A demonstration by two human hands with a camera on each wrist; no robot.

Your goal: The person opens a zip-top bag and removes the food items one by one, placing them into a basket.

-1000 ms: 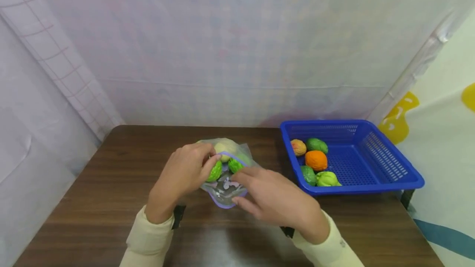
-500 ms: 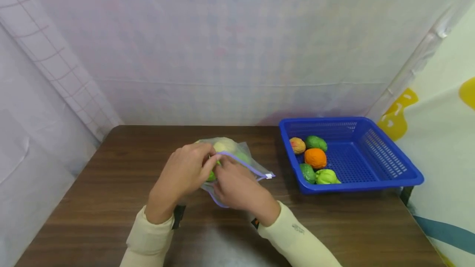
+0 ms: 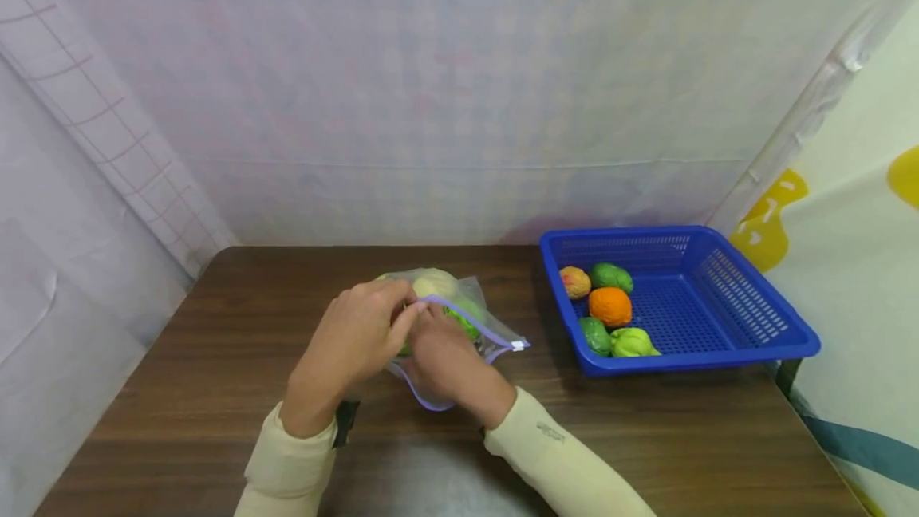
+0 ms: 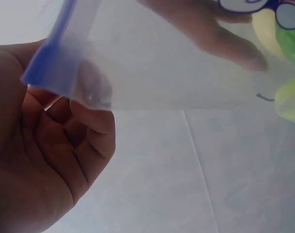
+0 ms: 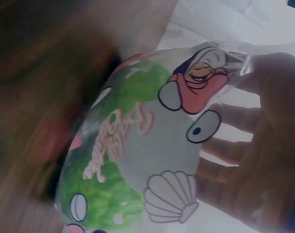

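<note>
A clear zip bag [image 3: 468, 291] with a purple edge lies on the brown table, its mouth toward me. My left hand [image 3: 362, 321] pinches its upper left rim between thumb and fingers; the blue zip edge [image 4: 49, 68] shows there in the left wrist view. My right hand [image 3: 448, 357] reaches inside the bag. Its fingers [image 5: 225, 145] look straight and spread behind the printed plastic, touching a pale round thing [image 5: 157, 145]. Bumpy green produce [image 3: 463, 322] and a pale round vegetable [image 3: 434, 284] are in the bag. A white slider [image 3: 518, 345] sits at the right corner.
To the right stands a blue plastic basket [image 3: 696, 359] with slotted sides. Along its left side lie an orange [image 3: 610, 306], a yellow-red fruit [image 3: 574, 282], dark green produce [image 3: 611, 278] and a light green bumpy one [image 3: 632, 341]. White sheeting [image 3: 459, 102] hangs behind the table.
My right hand has moved left from the bag's right rim into its mouth, uncovering the white slider. My left hand keeps its pinch in the same place.
</note>
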